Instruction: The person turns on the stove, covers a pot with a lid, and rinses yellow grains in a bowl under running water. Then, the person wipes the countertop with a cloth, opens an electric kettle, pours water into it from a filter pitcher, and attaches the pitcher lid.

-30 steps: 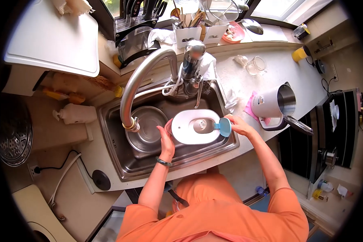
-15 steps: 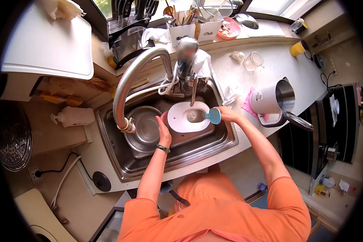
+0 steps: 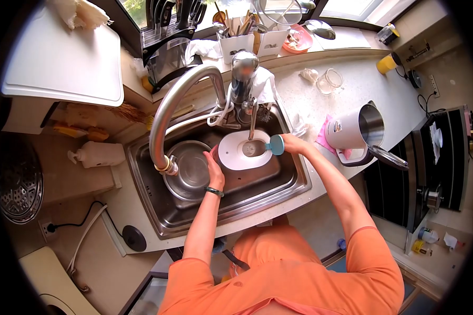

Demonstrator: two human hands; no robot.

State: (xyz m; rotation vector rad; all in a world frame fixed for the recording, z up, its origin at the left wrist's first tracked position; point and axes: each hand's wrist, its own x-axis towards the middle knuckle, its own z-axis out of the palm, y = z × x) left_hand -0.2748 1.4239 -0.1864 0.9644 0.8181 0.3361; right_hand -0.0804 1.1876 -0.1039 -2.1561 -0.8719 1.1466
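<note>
A white oval container (image 3: 229,151) with a teal flip-up lid (image 3: 276,145) is held above the sink (image 3: 278,181). The lid stands open at the container's right end. The tip of a slim metal spout (image 3: 254,118) is over the container's round opening, where clear water seems to show. My left hand (image 3: 214,170) presses along the container's left side, with fingertips partly hidden. Beside the lid, my right hand (image 3: 293,144) grips the container's right end, its fingers mostly hidden. A metal basin (image 3: 186,181) lies in the sink, just left of my left hand.
A large curved faucet (image 3: 160,115) arches over the sink's left part. On the right counter stand an electric kettle (image 3: 347,128) with its lid open, a pink cloth (image 3: 323,136) and a glass jar (image 3: 331,80). A knife block (image 3: 165,44) stands at the back left.
The container has shifted slightly up and left in view, bringing its opening closer under the slim spout. Both hands keep their hold. The view itself has moved a little.
</note>
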